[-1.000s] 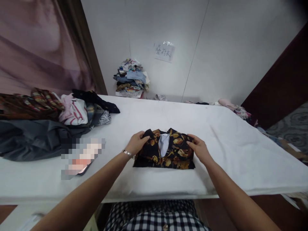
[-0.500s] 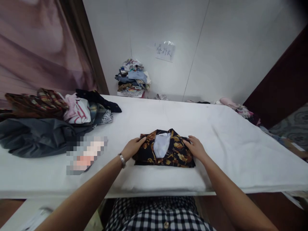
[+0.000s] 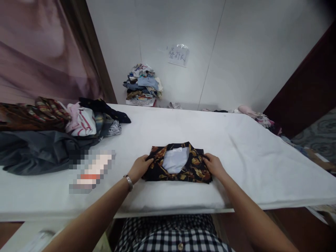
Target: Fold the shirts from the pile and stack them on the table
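A folded dark shirt with a gold leaf print lies flat on the white table, its collar spread and the pale lining showing. My left hand grips the shirt's left edge. At the opposite edge my right hand holds the right side, fingers curled onto the cloth. Both hands rest low on the table surface.
A heap of mixed clothes covers the table's left end, with a blurred patch in front of it. A stack of folded garments stands by the back wall under a paper sign. More clothing lies at the far right corner.
The shirt's top has been laid down flat and the collar has opened wider. Both hands have slid from the collar area down to the shirt's side edges.
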A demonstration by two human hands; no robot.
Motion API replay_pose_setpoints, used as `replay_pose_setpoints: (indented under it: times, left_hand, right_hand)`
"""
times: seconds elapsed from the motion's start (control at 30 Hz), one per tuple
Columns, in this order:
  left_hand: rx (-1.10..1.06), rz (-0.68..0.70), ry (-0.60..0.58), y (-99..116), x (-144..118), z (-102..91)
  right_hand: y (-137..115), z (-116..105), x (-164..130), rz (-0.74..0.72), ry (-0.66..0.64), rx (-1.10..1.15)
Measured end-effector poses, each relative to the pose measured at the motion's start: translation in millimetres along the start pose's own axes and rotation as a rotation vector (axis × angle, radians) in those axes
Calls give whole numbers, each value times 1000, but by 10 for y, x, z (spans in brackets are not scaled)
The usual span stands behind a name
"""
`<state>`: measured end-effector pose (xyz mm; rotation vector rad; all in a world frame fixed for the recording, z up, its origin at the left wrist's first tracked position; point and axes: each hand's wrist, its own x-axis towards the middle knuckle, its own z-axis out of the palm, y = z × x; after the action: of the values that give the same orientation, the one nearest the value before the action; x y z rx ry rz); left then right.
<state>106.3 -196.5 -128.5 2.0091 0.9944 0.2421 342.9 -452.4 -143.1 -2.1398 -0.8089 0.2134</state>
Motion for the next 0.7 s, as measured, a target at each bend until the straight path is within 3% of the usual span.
replay_pose_setpoints:
  times: [0.2, 0.37, 0.53, 0.6, 0.7]
  left_hand:
    - [83, 101, 143, 7, -10, -5]
    - [196, 90, 104, -30, 57, 10]
    - [140, 114, 147, 87, 107, -7]
    - [129, 214, 190, 132, 94, 39]
    - [303, 377, 180, 123, 93, 191]
  right_hand:
    - [-28, -35, 87, -55, 39, -167]
    - [-93, -18, 58, -27, -35, -316]
    - [-314, 31, -30, -331, 160, -228]
    - [-414, 118, -73, -436, 67, -219]
    - [-449, 320, -105, -417, -212, -311]
